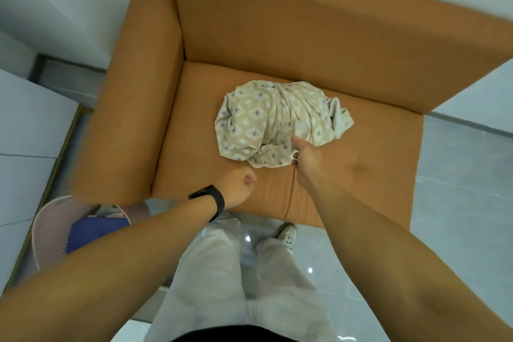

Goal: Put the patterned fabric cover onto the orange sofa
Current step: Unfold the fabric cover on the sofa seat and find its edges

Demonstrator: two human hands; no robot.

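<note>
The orange sofa point(277, 36) fills the upper half of the view, seen from above. A beige patterned fabric cover point(272, 119) lies bunched in a heap on the middle of its seat cushion. My right hand point(305, 158) is at the heap's near edge, its fingers curled into the fabric and the thumb lying on top. My left hand point(238, 186), with a black band on the wrist, hovers over the front of the seat, a short way left of the cover, fingers curled and holding nothing.
A pink basket point(50, 230) with blue cloth in it stands on the floor by the sofa's left armrest. Glossy grey tile floor point(458, 175) surrounds the sofa. My legs and one shoe point(287, 232) are at the seat's front edge.
</note>
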